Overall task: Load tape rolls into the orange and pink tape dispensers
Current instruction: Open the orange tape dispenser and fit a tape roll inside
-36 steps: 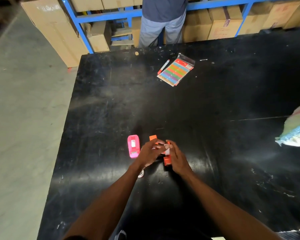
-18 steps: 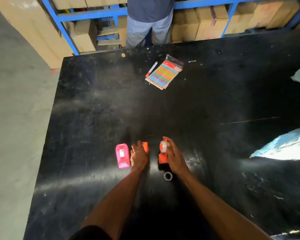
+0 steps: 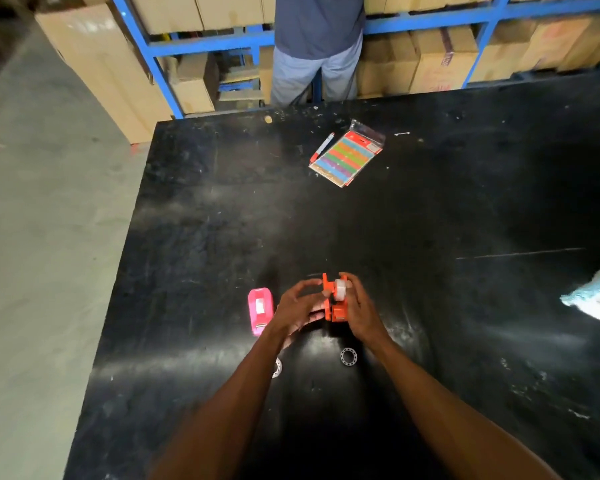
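No writing could be read. On the black table (image 3: pixel 430 306), the pink tape dispenser (image 3: pixel 260 310) lay just left of the left hand (image 3: pixel 298 308), whose curled fingers touched the orange tape dispenser (image 3: pixel 336 301). The right hand (image 3: pixel 360 311) gripped that dispenser, a tape roll (image 3: pixel 341 290) seated on top. Two clear rings (image 3: pixel 348 356) lay nearer the person. Farther off sat a coloured label pack (image 3: pixel 347 157) beside a pen (image 3: pixel 322 147); cardboard boxes (image 3: pixel 433 69) lined the blue shelving.
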`<control>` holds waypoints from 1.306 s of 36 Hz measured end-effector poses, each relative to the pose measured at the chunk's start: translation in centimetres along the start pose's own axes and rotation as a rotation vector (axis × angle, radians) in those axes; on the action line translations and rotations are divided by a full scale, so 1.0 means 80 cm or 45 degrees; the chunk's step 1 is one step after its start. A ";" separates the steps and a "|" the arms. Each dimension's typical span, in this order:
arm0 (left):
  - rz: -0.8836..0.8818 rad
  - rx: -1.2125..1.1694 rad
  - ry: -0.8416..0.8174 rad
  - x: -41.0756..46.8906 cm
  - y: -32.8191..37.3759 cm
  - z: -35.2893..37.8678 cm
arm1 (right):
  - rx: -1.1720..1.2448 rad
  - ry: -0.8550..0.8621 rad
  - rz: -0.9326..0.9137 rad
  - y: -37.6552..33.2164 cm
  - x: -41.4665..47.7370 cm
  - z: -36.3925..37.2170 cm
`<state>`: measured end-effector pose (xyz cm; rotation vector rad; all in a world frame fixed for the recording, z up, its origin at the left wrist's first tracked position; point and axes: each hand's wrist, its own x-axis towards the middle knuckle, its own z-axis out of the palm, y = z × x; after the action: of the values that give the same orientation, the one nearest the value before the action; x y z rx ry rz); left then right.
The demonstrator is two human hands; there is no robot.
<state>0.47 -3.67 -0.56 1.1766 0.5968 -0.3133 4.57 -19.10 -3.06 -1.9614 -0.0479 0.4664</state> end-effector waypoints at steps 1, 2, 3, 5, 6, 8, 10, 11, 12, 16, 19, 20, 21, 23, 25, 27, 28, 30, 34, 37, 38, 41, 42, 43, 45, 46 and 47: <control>0.010 -0.007 -0.011 -0.004 0.002 0.000 | 0.007 0.008 -0.014 -0.004 -0.002 0.000; 0.015 -0.017 -0.018 -0.008 0.005 0.001 | 0.009 0.014 -0.023 -0.007 -0.004 -0.001; 0.016 -0.017 -0.023 -0.011 0.006 0.001 | 0.006 0.017 -0.032 -0.010 -0.005 -0.002; 0.019 0.005 -0.028 -0.017 0.008 0.002 | 0.002 0.019 -0.046 -0.014 -0.009 -0.006; 0.019 0.018 -0.026 -0.021 0.009 0.002 | 0.012 0.021 -0.049 -0.016 -0.010 -0.007; 0.019 0.026 -0.018 -0.024 0.008 0.003 | 0.014 0.037 -0.070 -0.019 -0.012 -0.006; 0.024 0.020 -0.009 -0.028 0.008 0.004 | -0.012 0.057 -0.105 -0.021 -0.014 -0.004; 0.030 0.016 -0.009 -0.030 0.008 0.005 | -0.013 0.060 -0.111 -0.023 -0.015 -0.003; 0.037 0.017 -0.009 -0.033 0.009 0.006 | -0.018 0.058 -0.111 -0.024 -0.016 -0.003; 0.055 0.009 -0.013 -0.041 0.012 0.006 | -0.049 0.043 -0.106 -0.033 -0.021 -0.003; 0.064 -0.037 -0.016 -0.047 0.014 0.003 | -0.050 0.042 -0.123 -0.045 -0.022 -0.001; 0.070 -0.042 -0.016 -0.049 0.015 0.002 | -0.054 0.039 -0.127 -0.047 -0.022 0.000; 0.076 -0.045 -0.016 -0.050 0.015 0.000 | -0.062 0.037 -0.134 -0.048 -0.022 0.001; 0.086 -0.043 -0.012 -0.053 0.016 -0.002 | -0.079 0.039 -0.149 -0.049 -0.020 0.005; 0.096 -0.041 -0.002 -0.055 0.018 -0.003 | -0.086 0.049 -0.157 -0.049 -0.020 0.008; 0.100 -0.043 0.004 -0.056 0.019 -0.004 | -0.089 0.047 -0.160 -0.048 -0.020 0.012; 0.101 -0.043 0.006 -0.057 0.019 -0.004 | -0.088 0.042 -0.164 -0.048 -0.020 0.013; 0.102 -0.043 0.015 -0.058 0.021 -0.004 | -0.088 0.034 -0.168 -0.048 -0.020 0.016; 0.101 -0.045 0.024 -0.060 0.021 -0.005 | -0.087 0.047 -0.157 -0.048 -0.019 0.019; 0.101 -0.048 0.030 -0.060 0.020 -0.004 | -0.068 0.059 -0.137 -0.047 -0.019 0.023; 0.100 -0.051 0.035 -0.060 0.019 -0.005 | -0.054 0.060 -0.132 -0.046 -0.019 0.024; 0.094 -0.051 0.059 -0.058 0.018 -0.006 | -0.042 0.024 -0.119 -0.046 -0.018 0.025; 0.091 -0.052 0.070 -0.057 0.018 -0.007 | -0.046 -0.004 -0.113 -0.045 -0.017 0.025; 0.089 -0.046 0.083 -0.056 0.017 -0.008 | -0.052 -0.037 -0.105 -0.043 -0.016 0.024; 0.085 -0.027 0.110 -0.053 0.016 -0.010 | -0.065 -0.101 -0.094 -0.040 -0.014 0.021; 0.079 -0.018 0.125 -0.050 0.014 -0.012 | -0.075 -0.128 -0.090 -0.038 -0.013 0.020; 0.074 -0.003 0.135 -0.048 0.013 -0.014 | -0.090 -0.155 -0.082 -0.037 -0.012 0.019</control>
<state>-2.40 -2.55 2.18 1.2113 0.6536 -0.2015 3.70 -16.73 -0.74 -1.9921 -0.2067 0.5482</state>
